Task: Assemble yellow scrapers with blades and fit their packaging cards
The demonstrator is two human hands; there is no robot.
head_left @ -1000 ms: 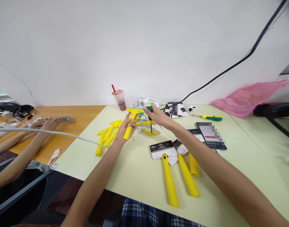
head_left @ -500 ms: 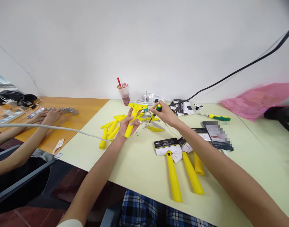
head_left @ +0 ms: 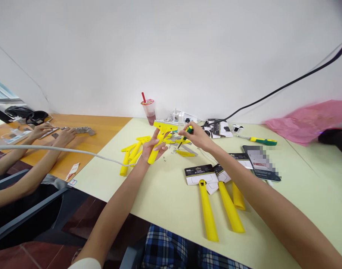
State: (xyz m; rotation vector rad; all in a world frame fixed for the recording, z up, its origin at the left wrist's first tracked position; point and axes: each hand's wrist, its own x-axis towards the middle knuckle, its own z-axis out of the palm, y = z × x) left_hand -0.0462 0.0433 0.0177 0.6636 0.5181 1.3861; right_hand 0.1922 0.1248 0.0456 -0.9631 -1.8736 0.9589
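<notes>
My left hand is closed around the handle of a yellow scraper, its wide head tilted up toward the wall. To the right of it, my right hand grips a green and yellow screwdriver, whose shaft points down and left toward the tabletop. The tip is apart from the held scraper. Beneath it lie small loose screws, yellow head pieces and a metal blade. Several other yellow scrapers lie left of my left hand.
Yellow handles with black-and-white cards lie at the front right. Behind them are a phone and a second screwdriver. A drink cup stands near the wall. A white cable crosses my left wrist. Another person's hands work at the left table.
The view has shifted slightly, moving most things a little right. The screwdriver and scraper stay in my hands. One of the other person's hands has moved apart from the other.
</notes>
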